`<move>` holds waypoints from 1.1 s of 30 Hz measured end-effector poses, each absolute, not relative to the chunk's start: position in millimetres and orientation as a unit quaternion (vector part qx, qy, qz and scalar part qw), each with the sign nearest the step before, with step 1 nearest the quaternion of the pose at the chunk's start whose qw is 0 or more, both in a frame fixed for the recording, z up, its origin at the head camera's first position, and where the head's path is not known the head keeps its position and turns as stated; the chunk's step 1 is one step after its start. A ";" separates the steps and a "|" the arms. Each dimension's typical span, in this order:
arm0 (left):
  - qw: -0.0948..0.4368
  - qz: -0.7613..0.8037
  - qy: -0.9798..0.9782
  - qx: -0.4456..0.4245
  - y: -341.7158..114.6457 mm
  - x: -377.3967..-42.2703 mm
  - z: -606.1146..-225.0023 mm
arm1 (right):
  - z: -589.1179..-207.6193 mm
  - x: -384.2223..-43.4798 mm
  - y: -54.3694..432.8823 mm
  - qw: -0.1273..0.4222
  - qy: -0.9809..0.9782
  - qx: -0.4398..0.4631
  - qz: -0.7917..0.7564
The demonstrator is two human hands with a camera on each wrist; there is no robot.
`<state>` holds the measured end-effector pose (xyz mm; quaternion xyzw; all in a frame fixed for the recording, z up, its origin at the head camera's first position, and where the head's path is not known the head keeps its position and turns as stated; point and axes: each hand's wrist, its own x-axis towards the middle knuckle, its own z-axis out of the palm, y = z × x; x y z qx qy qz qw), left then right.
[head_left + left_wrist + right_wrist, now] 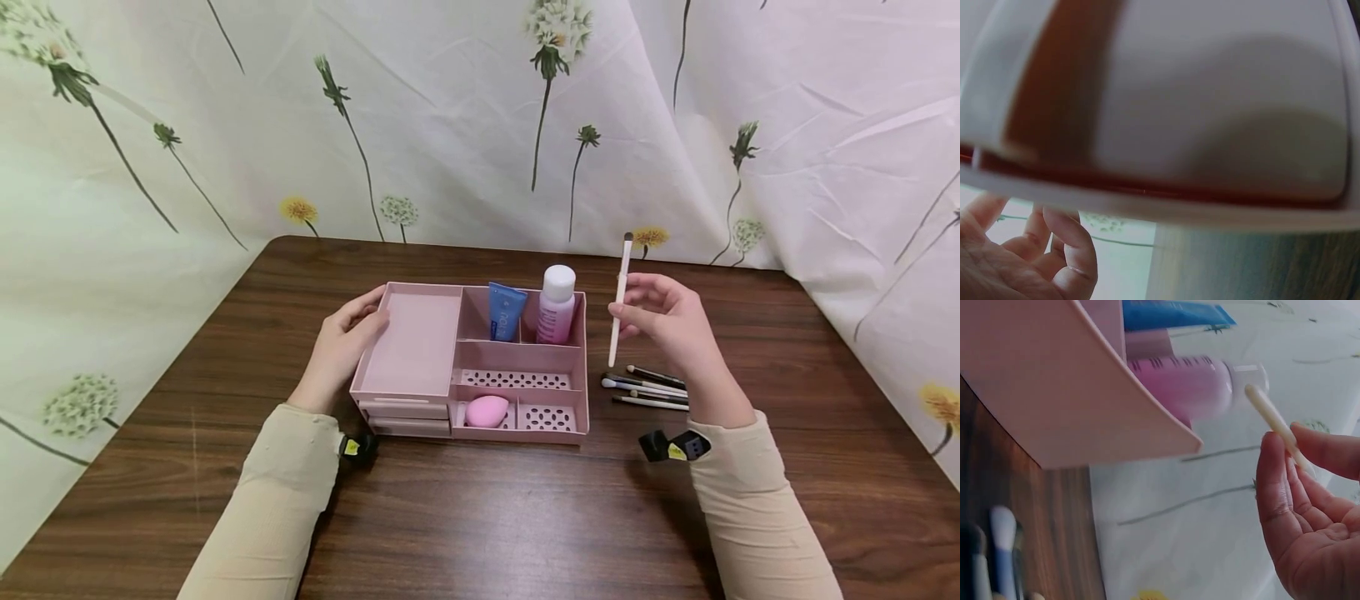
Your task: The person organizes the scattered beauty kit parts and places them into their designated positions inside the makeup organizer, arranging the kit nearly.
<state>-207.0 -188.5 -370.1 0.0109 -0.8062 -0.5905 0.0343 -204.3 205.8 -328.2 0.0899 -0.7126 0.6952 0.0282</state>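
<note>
A pink makeup organizer (420,333) stands on the table, with my left hand (337,346) at its left side, thumb at the rim. Curled fingers (1079,256) of that hand show below the organizer's blurred edge in the left wrist view. My right hand (667,321) pinches a white-handled makeup brush (619,308) between thumb and fingers, right of the organizer, dark bristles up. In the right wrist view the brush handle (1266,412) points toward the bottle. A blue tube (506,312) and a pink bottle (556,308) with white cap stand in the back compartments; a pink makeup sponge (487,412) lies in front.
Several more makeup brushes (648,387) lie on the wooden table (495,517) below my right hand. Small drawers (405,417) sit under the organizer's left tray. A white floral cloth (465,125) hangs behind the table.
</note>
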 end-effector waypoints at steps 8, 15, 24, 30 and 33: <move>0.036 -0.583 -0.811 0.014 -188.2 -207.7 -370.0 | -330.0 -199.5 184.2 0.020 -0.723 0.083 0.685; 0.035 -0.587 -0.809 0.015 -187.7 -207.4 -369.4 | -332.1 -195.4 172.8 0.001 -0.710 0.089 0.699; 0.033 -0.584 -0.811 0.015 -189.3 -206.5 -369.8 | -338.3 -191.0 159.2 -0.034 -0.705 0.112 0.699; 0.031 -0.591 -0.806 0.014 -188.3 -207.2 -370.3 | -339.7 -186.8 151.3 -0.054 -0.696 0.127 0.704; 0.032 -0.593 -0.804 0.012 -187.8 -207.4 -370.1 | -339.7 -185.7 146.5 -0.062 -0.698 0.126 0.702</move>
